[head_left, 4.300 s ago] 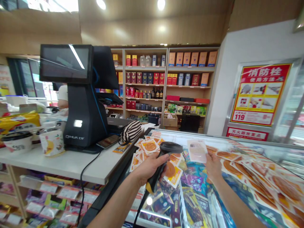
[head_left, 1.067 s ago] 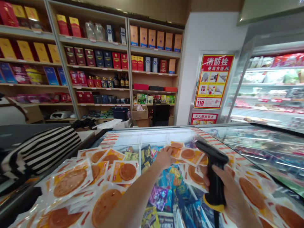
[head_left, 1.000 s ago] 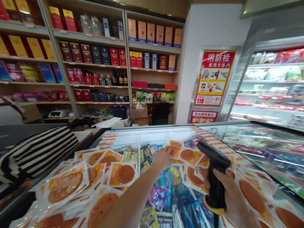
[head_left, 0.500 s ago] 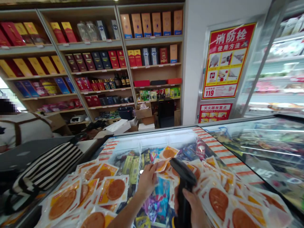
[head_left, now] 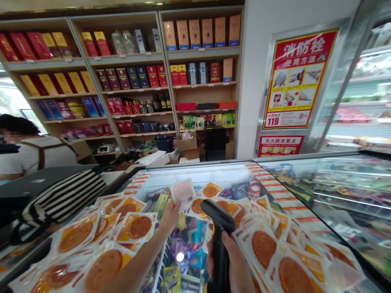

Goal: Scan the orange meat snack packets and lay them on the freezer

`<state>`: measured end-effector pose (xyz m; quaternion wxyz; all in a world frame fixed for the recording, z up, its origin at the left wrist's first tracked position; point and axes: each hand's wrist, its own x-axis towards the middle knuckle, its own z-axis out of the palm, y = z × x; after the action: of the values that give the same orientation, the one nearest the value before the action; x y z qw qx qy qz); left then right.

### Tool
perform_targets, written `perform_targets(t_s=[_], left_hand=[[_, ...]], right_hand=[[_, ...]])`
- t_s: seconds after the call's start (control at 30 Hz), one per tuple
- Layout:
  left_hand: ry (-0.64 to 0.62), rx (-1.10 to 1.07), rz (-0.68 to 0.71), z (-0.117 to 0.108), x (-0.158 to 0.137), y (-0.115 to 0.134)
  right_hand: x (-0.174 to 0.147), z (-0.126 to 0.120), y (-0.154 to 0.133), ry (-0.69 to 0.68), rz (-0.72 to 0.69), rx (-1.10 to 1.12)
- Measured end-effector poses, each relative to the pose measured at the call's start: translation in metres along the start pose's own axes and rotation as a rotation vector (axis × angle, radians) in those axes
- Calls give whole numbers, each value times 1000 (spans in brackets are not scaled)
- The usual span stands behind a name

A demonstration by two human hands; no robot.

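Pinched in my left hand [head_left: 171,216] is a flat clear packet [head_left: 182,193], raised over the freezer with its pale printed side and barcode facing me. My right hand [head_left: 232,260] is wrapped round the handle of a black barcode scanner [head_left: 219,217], whose head tilts up and to the left, towards the packet. Packets of round orange-brown meat slices surround both hands. One heap [head_left: 140,227] lies to the left of my left arm, another [head_left: 264,244] to the right of the scanner, and several loose packets [head_left: 211,189] lie just beyond it.
The chest freezer [head_left: 198,176] holds coloured bags, including a purple one [head_left: 180,248], and a white wire divider [head_left: 160,264]. A striped bag [head_left: 69,195] sits at the left, near a person in white [head_left: 49,152]. Shelves of boxes [head_left: 195,34] stand behind; another freezer [head_left: 345,195] is at right.
My left hand has picked up a packet from the far pile and moved left with it, its barcode side now showing. The scanner has shifted slightly left. My view has turned a little.
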<state>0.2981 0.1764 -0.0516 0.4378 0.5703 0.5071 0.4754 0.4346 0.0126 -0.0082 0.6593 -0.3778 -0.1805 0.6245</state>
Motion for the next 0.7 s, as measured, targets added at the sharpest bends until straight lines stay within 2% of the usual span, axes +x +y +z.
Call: perform_targets(t_s=[0.1,0.23,0.33,0.47,0.6,0.7], left_hand=[[6,-24,92,0,3,-3],[-45,-61,34,-14,9,8],[-71,-55,60,-43,8,25],[-57,-34,71,-96,-7,36],[-5,-21,66,-139,-23,29],[12,-24,57,-159,-28,19]], right_hand=[[-6,2,0,-26,-15,-84],[-20,11,6,-60,-16,-194],[-35,19,17,-92,-90,-185],[-49,33,41,-82,-125,-97],[-57,60,72,-68,-79,-131],[-62,87,93,-68,-30,-254]])
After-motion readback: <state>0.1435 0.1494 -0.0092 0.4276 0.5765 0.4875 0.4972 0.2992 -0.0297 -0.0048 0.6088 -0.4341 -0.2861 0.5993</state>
